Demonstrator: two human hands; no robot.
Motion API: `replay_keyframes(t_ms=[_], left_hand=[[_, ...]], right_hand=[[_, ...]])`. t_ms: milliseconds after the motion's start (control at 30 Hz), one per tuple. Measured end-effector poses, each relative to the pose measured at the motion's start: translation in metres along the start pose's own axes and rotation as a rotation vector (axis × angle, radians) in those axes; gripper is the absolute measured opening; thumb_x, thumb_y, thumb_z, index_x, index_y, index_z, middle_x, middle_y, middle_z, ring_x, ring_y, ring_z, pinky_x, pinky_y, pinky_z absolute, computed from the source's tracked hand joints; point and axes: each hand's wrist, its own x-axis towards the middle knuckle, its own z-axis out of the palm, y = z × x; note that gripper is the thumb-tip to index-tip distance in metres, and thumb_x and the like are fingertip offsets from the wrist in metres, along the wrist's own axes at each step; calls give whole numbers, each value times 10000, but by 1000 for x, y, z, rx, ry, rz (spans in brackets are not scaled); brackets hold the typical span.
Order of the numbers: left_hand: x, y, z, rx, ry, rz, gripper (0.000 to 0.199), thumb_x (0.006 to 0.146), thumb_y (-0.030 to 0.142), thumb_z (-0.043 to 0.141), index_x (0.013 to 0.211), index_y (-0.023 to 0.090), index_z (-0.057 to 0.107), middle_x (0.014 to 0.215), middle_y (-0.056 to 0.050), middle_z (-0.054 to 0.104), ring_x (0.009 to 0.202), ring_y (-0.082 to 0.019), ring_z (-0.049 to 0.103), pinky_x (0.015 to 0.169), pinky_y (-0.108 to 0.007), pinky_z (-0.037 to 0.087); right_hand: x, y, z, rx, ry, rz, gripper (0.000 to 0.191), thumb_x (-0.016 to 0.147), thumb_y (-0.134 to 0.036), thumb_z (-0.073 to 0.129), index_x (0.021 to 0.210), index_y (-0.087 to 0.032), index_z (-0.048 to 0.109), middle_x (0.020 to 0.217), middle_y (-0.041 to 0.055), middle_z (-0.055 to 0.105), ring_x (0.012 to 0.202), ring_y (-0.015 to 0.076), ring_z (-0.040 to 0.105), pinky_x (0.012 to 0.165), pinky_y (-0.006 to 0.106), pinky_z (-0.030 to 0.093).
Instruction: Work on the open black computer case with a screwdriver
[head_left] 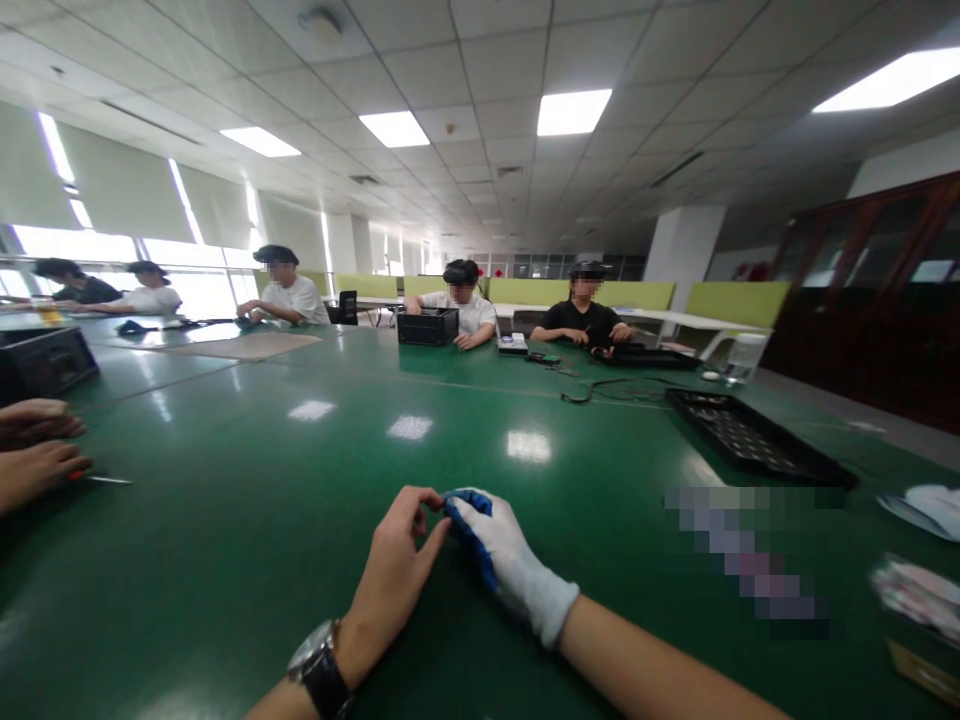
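My left hand, bare with a watch at the wrist, is curled near the lower middle of the view. Its thumb and index fingertips meet the fingertips of the gloved right hand; anything pinched there is too small to tell. A white glove with a blue palm covers my right hand. The gloved fingers are bent and pressed together with the thumb, and whatever they hold, if anything, is hidden. Both hands are just above the green table.
At the left edge, another person's hands hold a red-handled screwdriver. A black tray lies at right, with a cable behind it. White cloth and a plastic bag lie far right. Several people sit across and along the table.
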Motion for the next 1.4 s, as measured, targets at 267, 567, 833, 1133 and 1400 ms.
replay_keyframes(t_ms=[267,567,833,1133,1400], left_hand=[[3,-6,-13,110,47,318,81,971,271,577,992,205,619,970,-21,616,796,-146,583,722,-272,502],[13,-19,-27,278,86,573,86,969,212,605,1040,209,654,1060,-54,600,990,-181,581,883,-322,486],[16,0,-24,-293,28,7,156,853,341,735,885,189,722,957,-46,623,892,-173,537,807,-298,424],[0,9,9,-973,-144,-500,503,744,562,789,919,127,605,654,51,417,566,-62,353,544,-220,290],[-4,15,12,-1108,-158,-562,486,743,528,784,835,185,452,672,69,406,547,-48,390,533,-211,280]], right_hand=[[-8,5,13,201,56,22,355,760,-498,744,887,-167,729,829,28,680,776,163,598,757,298,469],[-1,17,15,214,45,51,390,774,-517,740,882,-142,720,765,21,651,692,147,584,644,267,443],[-8,3,5,92,10,-9,439,834,-504,699,1127,-179,734,1009,86,745,891,217,677,807,356,525],[-21,-17,-4,-388,87,-394,202,887,-338,660,1035,-230,746,995,36,742,928,202,693,845,331,531],[-17,-10,-14,-494,77,-573,151,916,-262,655,1039,-239,739,987,14,747,898,166,706,815,275,552]])
